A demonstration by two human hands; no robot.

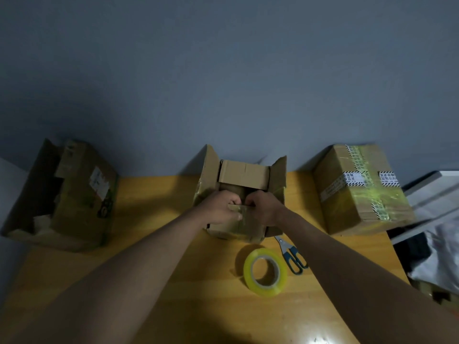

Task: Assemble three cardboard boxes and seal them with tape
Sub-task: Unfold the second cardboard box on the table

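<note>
Cardboard boxes are sitting three across the wooden desk [154, 269]: right box [360, 192] taped, left box [67, 194] open, both hands [221, 207] [263, 207] gripping the middle box's near flap [239, 208].

blue-handled scissors [292, 256] lie on the yellow table [173, 281], near right. white and dark clutter [437, 244] sits beyond the table's right edge.

Head-worn view, forward and down, close above table [173, 294]
</note>
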